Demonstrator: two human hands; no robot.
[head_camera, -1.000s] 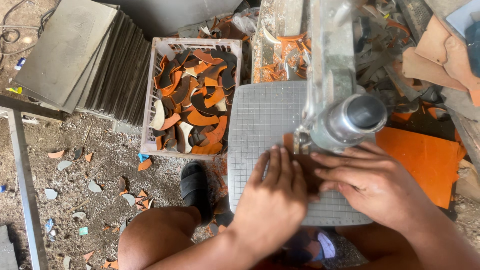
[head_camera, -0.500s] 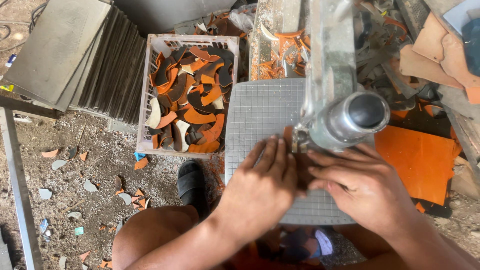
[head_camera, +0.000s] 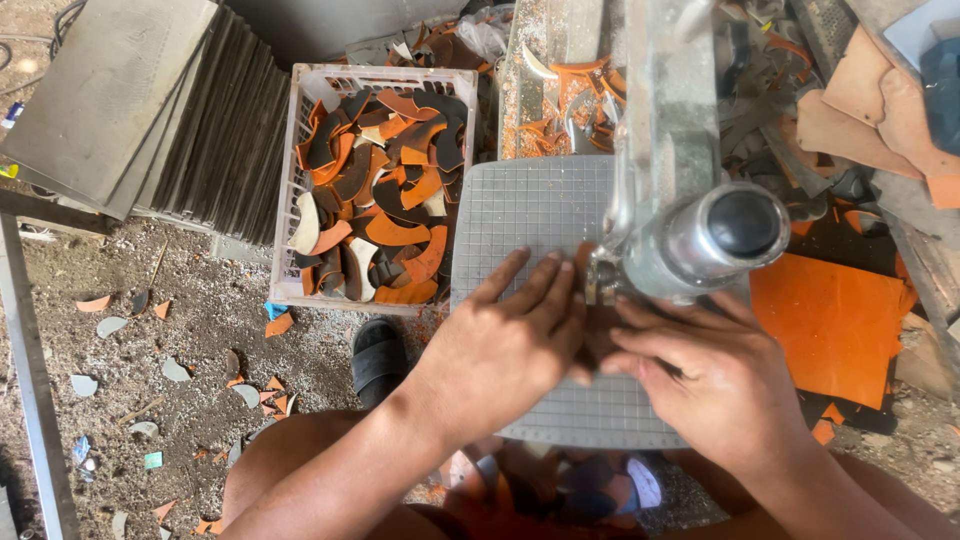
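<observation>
The dirt floor (head_camera: 180, 340) took up the left side of the view, strewn with small orange and grey offcuts. A stack of grey sheets (head_camera: 130, 100) leaned at the top left corner. Beside it stood a pale plastic crate (head_camera: 300, 180) heaped with curved orange, black and cream cut pieces (head_camera: 385, 200). The gridded grey work plate (head_camera: 530, 215) sat in the middle, its far edge against a shelf littered with orange scraps. A metal machine arm (head_camera: 675, 110) ran down over the plate's right edge and ended in a round silver housing (head_camera: 715, 235). An orange sheet (head_camera: 830, 315) lay just off the plate's right edge. The left hand (head_camera: 505, 355) and right hand (head_camera: 720, 385) both lay flat on the plate, fingers spread and pressing down a dark brown piece (head_camera: 598, 325) between them, right under the machine head. A black sandal (head_camera: 378, 358) rested below the plate's near left corner.
</observation>
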